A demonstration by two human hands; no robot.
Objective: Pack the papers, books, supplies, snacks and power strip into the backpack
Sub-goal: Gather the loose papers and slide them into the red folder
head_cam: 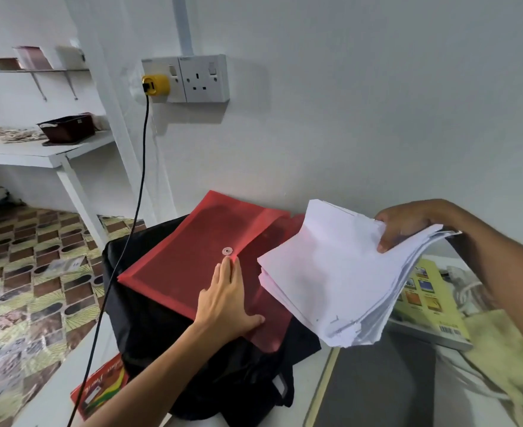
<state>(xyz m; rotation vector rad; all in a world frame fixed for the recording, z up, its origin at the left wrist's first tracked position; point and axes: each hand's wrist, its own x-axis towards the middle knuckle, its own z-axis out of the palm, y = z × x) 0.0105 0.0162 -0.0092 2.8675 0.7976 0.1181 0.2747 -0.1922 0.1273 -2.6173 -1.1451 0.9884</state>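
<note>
Head view, looking down at a white table (54, 392) set against a white wall; a black backpack (192, 359) lies flat at lower centre of the frame, and a red translucent envelope folder (186, 257) with a round button clasp (227, 251) rests on top of it, its flap toward the upper left. The left hand (227, 298), entering from the lower left, lies flat on the folder with fingers straight and together, fingertips just below the clasp, thumb spread along the folder's lower edge; it presses rather than grips. The right hand (408, 224), entering from the right edge, grips a thick stack of white papers (331, 278) at its upper right corner, thumb on top and fingers curled beneath; the stack hangs tilted at centre right, its lower left part overlapping the folder's right end; whether it touches the folder cannot be told. Under the stack at lower right lies a yellow book (429, 300) with small pictures and a barcode on its cover; just beyond it, a white cable (466, 288), partly hidden. A red packet (100, 392) shows at the lower left, partly under the backpack. A black cord (137, 195) runs from a yellow plug (155, 84) in the wall socket (204, 78) at upper centre down across the backpack's left edge. Shelves (38, 146) and a patterned floor (23, 272) fill the left of the frame.
</note>
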